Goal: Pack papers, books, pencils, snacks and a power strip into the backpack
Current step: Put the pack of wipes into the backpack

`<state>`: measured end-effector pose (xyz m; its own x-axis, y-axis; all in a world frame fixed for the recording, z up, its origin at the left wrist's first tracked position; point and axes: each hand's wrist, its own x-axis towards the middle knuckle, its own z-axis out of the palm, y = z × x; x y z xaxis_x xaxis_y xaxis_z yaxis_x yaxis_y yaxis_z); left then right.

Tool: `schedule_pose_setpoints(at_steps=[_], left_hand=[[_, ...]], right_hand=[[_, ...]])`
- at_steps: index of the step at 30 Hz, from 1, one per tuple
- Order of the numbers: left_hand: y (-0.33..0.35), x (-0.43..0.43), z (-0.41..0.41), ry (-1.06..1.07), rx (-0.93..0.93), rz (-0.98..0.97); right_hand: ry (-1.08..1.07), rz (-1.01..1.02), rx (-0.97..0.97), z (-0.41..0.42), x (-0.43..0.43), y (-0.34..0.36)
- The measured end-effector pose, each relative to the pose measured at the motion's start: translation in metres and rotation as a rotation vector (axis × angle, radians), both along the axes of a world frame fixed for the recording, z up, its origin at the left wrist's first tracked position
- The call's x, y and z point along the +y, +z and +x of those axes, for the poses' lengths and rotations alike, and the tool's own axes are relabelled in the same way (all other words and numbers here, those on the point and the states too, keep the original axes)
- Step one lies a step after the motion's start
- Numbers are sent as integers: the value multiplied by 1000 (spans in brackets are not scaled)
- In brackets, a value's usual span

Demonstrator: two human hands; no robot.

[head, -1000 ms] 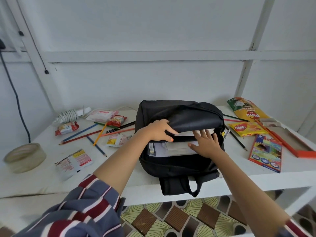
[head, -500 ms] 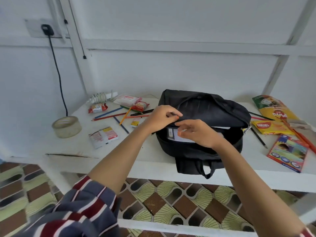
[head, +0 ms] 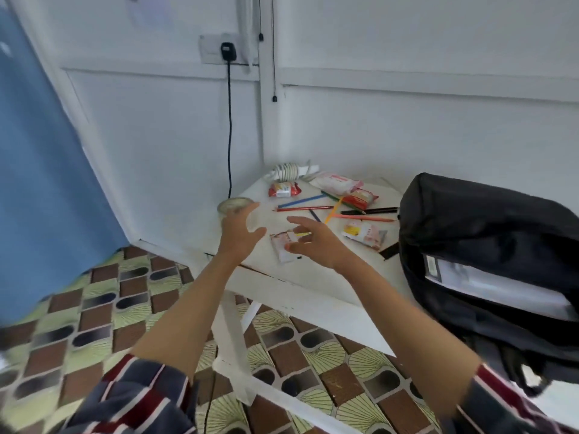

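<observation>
table (head: 332, 278) beneath left hand (head: 239, 236), right hand (head: 316, 247)

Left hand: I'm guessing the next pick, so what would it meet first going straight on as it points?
Probably the tape roll, right beyond the left hand at the table corner; they overlap in view, so depth is unclear.

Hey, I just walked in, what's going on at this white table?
A person is packing a black fabric backpack, which stands open at the right of the white table with white papers showing in its mouth. Both hands are open and empty, stretched over the table's left end: the left hand by a pale round container, the right hand over a flat red-and-white snack packet. Coloured wooden pencils, other snack packets and a coiled white power strip lie loose behind them.
</observation>
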<state>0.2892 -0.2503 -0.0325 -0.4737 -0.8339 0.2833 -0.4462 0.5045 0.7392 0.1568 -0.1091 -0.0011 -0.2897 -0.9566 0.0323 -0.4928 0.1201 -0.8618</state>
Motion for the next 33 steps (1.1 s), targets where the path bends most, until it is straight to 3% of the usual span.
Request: schedule_pose_setpoints(at_steps=[3,6,16,24,33], left_hand=[[-13,-45,18,57,-59,-9],[-19,-78,29,36,-79,38],[-32,-139,34,-258,-95,188],[-37,-158,34,-297,-93,179],[5,-124,6,-406,33,83]], right_hand=[[-3,-4,-68,14,-49,-11],[-13,-30,-9,23,-95,-20],[-53,16,198,22,-172,-53],[-157,-28,243,23,-181,-67],[-201,-177,231,-9,-136,-33]])
